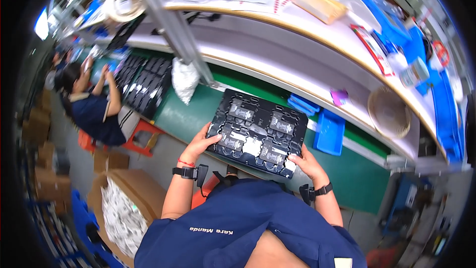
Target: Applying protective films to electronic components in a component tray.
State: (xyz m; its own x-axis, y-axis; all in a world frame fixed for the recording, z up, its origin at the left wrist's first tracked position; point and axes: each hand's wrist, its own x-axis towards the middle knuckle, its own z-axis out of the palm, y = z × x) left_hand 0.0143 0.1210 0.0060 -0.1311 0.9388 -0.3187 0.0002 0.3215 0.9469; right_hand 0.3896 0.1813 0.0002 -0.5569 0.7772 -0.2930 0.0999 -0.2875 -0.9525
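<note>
Head view: I've left hand (201,145) and right hand (308,165) part-curled, gripping opposite ends of black moulded tray (260,130) above green worktop (181,124). Four labelled black modules (242,113) seated; can't tell what's left.

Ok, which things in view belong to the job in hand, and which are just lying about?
In the job:
- black tray, held by the left hand and right hand
- four flat dark parts in the tray

Seemingly just lying about, untouched:
- blue bin right of the tray
- white bag
- round basket
- open carton
</note>
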